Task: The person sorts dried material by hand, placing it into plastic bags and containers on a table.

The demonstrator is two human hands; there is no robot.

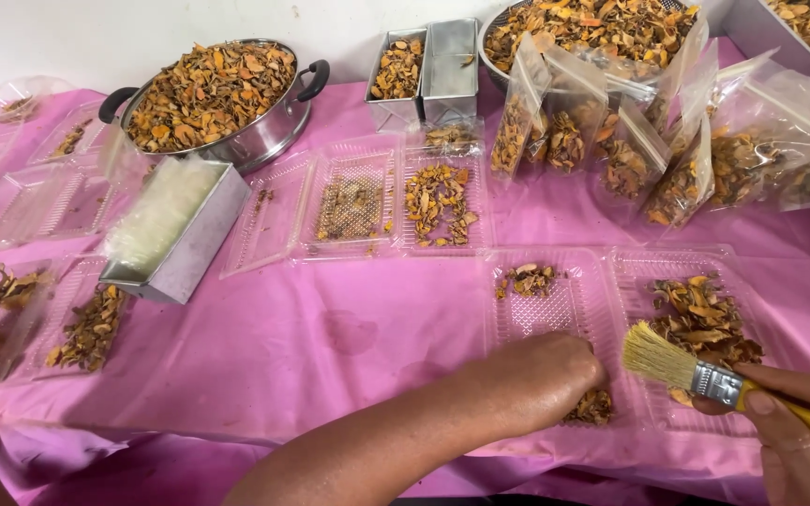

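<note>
R hand (799, 426) clamped on yellow-handled brush (696, 370), bristles over clear tray (611, 272). L hand (555, 370) fisted on dried pieces (592, 408), hands apart.

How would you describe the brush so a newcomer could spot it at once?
Start at the pink tablecloth and go to its near right corner, where a clear hinged tray lies open. The brush hovers over it in the right hand. It alone has pale bristles, a metal ferrule and a yellow handle.
</note>
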